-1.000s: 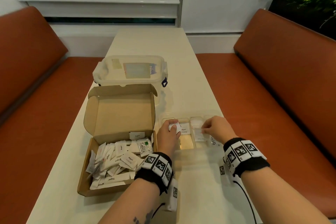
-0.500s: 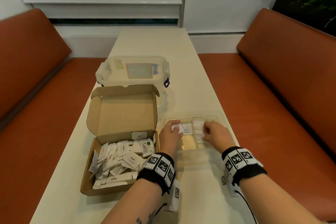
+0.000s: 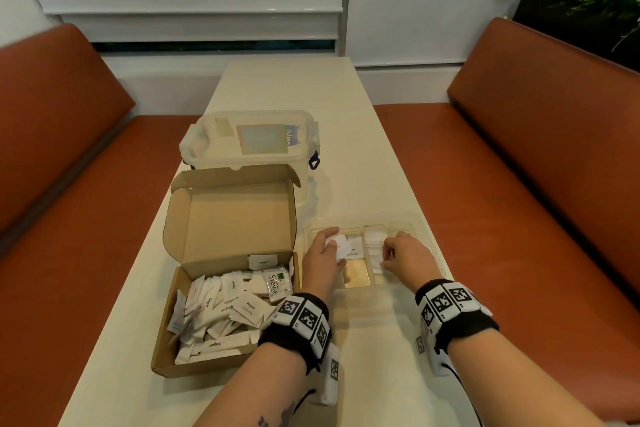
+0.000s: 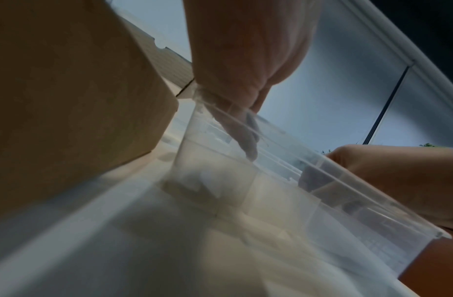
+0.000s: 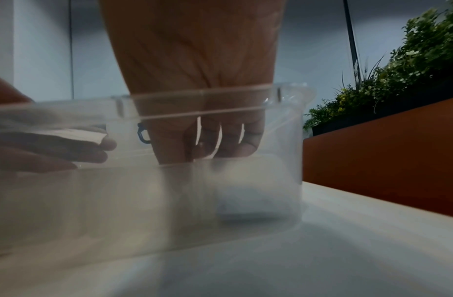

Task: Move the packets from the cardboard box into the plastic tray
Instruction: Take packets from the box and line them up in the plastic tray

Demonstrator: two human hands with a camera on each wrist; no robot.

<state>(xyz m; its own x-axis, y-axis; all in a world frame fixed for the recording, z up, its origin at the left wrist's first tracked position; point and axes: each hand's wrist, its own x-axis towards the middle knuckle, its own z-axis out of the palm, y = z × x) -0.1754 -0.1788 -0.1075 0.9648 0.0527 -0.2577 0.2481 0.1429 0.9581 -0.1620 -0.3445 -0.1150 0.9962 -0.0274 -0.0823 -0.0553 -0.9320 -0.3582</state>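
The long cream desk [image 3: 346, 135] carries everything, and the open cardboard box [image 3: 228, 274] is the landmark on it. Directly behind the box stands a lidded clear storage tub [image 3: 249, 142]. Just beside the box's right wall lies the clear plastic tray [image 3: 420, 229], divided into compartments. Inside the box a loose heap of sugar, pepper and Stevia packets [image 3: 225, 312] waits, so most of the job seems left. Over the tray compartment nearest the box, the left hand [image 3: 323, 262] pinches a small white packet [image 3: 339, 246]. Farther from the box, the right hand [image 3: 405, 258] reaches into another compartment with curled fingers [image 5: 235, 140] on a stack of white packets [image 3: 374, 246]; through the blurred tray wall I cannot tell whether it grips or merely presses them. To do this well, each packet should probably be laid flat, squared against the dividers, and released low so none springs out.
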